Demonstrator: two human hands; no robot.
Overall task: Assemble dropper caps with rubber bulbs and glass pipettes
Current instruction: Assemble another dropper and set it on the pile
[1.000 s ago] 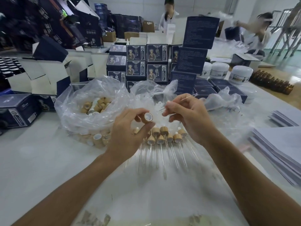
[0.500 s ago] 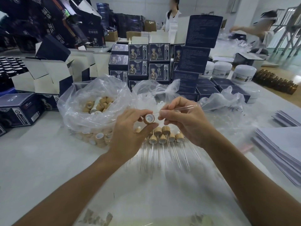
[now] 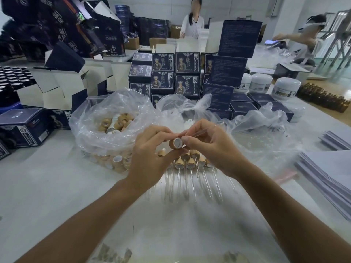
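Glass pipette (image 3: pixel 202 131) pinched by right hand (image 3: pixel 212 147), long axis running toward 2 o'clock | tan dropper cap (image 3: pixel 176 143) gripped in left hand (image 3: pixel 152 149), open mouth facing pipette | tip just beside cap's mouth, at its 2 o'clock | insertion likely next

The round wooden dropper cap (image 3: pixel 175 143) is tan with a white inside. Square cardboard boxes (image 3: pixel 187 62) are dark navy with pale figure prints. The flat worktop (image 3: pixel 47 186) is white.
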